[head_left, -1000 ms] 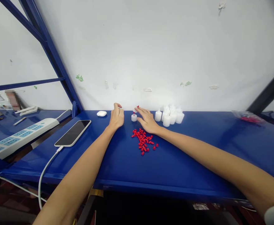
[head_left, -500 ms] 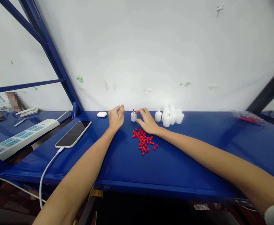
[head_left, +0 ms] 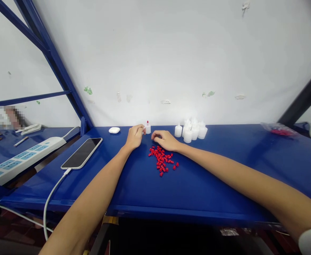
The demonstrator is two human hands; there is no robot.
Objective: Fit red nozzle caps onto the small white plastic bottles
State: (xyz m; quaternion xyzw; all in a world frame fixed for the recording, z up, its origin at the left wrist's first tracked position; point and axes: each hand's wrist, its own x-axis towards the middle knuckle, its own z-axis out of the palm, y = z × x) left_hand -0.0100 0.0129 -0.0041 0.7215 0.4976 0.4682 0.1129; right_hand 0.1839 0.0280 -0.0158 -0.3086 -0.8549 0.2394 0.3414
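A small white bottle (head_left: 148,129) with a red cap on its tip stands upright at the back of the blue table. My left hand (head_left: 135,137) has its fingers closed at the bottle's left side and appears to grip it. Just right of the bottle is my right hand (head_left: 166,140), its fingers curved with a gap to the thumb and nothing visible in them. A pile of small red caps (head_left: 160,159) lies in front of my right hand. Several white bottles without red caps (head_left: 187,136) stand grouped to the right.
At the left, a phone (head_left: 82,153) with a white cable lies beside a power strip (head_left: 29,157). A white earbud case (head_left: 114,130) sits near the wall. A clear bag with red contents (head_left: 280,131) lies at the back right. Blue frame posts rise on the left.
My left hand has moved right to the bottle, which has shifted slightly left and away from me. My right hand has drawn back from it, its fingers now more curled.
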